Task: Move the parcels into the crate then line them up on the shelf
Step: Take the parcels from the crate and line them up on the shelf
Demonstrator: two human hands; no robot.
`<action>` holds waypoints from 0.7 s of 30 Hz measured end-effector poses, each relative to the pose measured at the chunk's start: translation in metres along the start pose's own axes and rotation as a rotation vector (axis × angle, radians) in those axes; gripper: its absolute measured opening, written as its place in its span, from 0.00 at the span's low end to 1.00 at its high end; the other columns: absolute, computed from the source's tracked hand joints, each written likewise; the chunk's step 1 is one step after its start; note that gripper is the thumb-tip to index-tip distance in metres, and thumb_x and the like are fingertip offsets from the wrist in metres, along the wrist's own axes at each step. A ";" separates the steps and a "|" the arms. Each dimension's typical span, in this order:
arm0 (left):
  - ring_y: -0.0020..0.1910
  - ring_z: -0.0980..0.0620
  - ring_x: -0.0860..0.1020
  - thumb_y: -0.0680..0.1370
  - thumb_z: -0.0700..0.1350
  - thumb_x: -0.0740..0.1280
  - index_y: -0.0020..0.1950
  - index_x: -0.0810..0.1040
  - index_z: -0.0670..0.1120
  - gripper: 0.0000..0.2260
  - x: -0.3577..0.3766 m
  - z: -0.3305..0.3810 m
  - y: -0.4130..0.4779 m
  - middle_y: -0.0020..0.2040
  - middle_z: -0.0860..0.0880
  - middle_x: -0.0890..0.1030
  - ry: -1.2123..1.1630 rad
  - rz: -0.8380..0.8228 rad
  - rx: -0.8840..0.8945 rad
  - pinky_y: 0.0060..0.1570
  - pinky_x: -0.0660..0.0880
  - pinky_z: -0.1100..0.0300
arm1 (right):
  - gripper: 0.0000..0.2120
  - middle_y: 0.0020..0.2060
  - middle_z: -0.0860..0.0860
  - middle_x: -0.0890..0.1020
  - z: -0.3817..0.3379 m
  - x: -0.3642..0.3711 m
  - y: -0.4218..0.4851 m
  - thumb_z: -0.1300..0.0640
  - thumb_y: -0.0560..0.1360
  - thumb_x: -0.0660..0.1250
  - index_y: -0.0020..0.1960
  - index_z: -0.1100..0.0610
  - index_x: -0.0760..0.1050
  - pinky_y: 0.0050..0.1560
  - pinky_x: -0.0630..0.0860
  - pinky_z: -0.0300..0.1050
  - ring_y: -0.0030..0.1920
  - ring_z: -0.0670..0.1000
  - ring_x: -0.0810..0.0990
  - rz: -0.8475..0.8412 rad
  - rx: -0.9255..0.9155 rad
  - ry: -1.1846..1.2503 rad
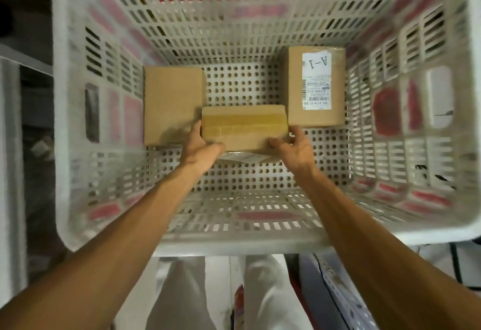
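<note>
Inside the white crate (78, 111), at centre, I see a taped parcel (244, 128) gripped by my left hand (201, 147) and right hand (296, 148) at its near corners; a plain parcel (171, 103) lies touching it at 9 o'clock, a labelled parcel (316, 86) at 2 o'clock
</note>
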State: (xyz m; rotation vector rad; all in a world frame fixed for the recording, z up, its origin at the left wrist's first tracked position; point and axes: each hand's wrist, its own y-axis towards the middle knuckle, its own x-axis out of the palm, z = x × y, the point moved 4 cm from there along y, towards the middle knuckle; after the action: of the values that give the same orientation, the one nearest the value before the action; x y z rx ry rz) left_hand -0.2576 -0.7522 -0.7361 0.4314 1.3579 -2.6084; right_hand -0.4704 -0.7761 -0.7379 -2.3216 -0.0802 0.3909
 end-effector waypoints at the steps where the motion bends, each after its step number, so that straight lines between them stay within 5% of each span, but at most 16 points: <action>1: 0.56 0.53 0.74 0.71 0.34 0.71 0.72 0.64 0.49 0.33 -0.002 0.003 -0.005 0.57 0.51 0.77 -0.007 -0.014 0.016 0.57 0.71 0.59 | 0.21 0.45 0.44 0.73 -0.002 -0.002 -0.004 0.60 0.76 0.68 0.66 0.58 0.66 0.34 0.73 0.24 0.43 0.41 0.74 -0.013 0.001 0.017; 5: 0.60 0.51 0.75 0.71 0.35 0.73 0.72 0.66 0.49 0.32 -0.016 0.021 -0.024 0.60 0.52 0.77 -0.017 -0.055 0.097 0.63 0.73 0.52 | 0.24 0.53 0.49 0.73 -0.022 -0.011 -0.028 0.59 0.77 0.67 0.70 0.58 0.63 0.40 0.77 0.31 0.50 0.47 0.76 -0.003 -0.035 0.063; 8: 0.61 0.54 0.74 0.71 0.37 0.74 0.72 0.67 0.49 0.32 -0.031 0.037 -0.041 0.63 0.53 0.76 -0.012 -0.042 0.184 0.58 0.71 0.61 | 0.24 0.55 0.51 0.73 -0.045 -0.017 -0.049 0.58 0.77 0.67 0.70 0.56 0.62 0.39 0.78 0.35 0.52 0.49 0.77 0.010 -0.093 0.097; 14: 0.63 0.51 0.72 0.72 0.39 0.73 0.74 0.64 0.52 0.34 -0.074 0.077 -0.087 0.67 0.51 0.72 -0.059 0.002 0.335 0.62 0.72 0.54 | 0.18 0.49 0.50 0.78 -0.089 -0.020 -0.096 0.54 0.76 0.68 0.63 0.55 0.67 0.55 0.77 0.49 0.52 0.51 0.78 0.038 -0.191 0.146; 17: 0.59 0.53 0.74 0.72 0.41 0.73 0.73 0.66 0.51 0.31 -0.106 0.095 -0.124 0.64 0.53 0.74 -0.044 0.008 0.409 0.50 0.73 0.62 | 0.16 0.50 0.51 0.78 -0.116 -0.016 -0.132 0.53 0.75 0.67 0.60 0.55 0.69 0.57 0.77 0.54 0.54 0.53 0.77 0.045 -0.256 0.169; 21: 0.54 0.53 0.78 0.71 0.45 0.75 0.67 0.73 0.50 0.25 -0.158 0.113 -0.171 0.58 0.51 0.79 -0.079 0.028 0.504 0.52 0.76 0.58 | 0.14 0.51 0.46 0.79 -0.163 -0.010 -0.187 0.51 0.74 0.68 0.58 0.51 0.73 0.60 0.76 0.58 0.54 0.48 0.77 0.061 -0.385 0.238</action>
State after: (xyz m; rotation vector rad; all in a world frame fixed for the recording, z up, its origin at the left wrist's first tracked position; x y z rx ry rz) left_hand -0.1758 -0.7442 -0.4903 0.3986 0.6507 -2.8910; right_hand -0.4190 -0.7580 -0.4959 -2.7391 0.0354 0.1334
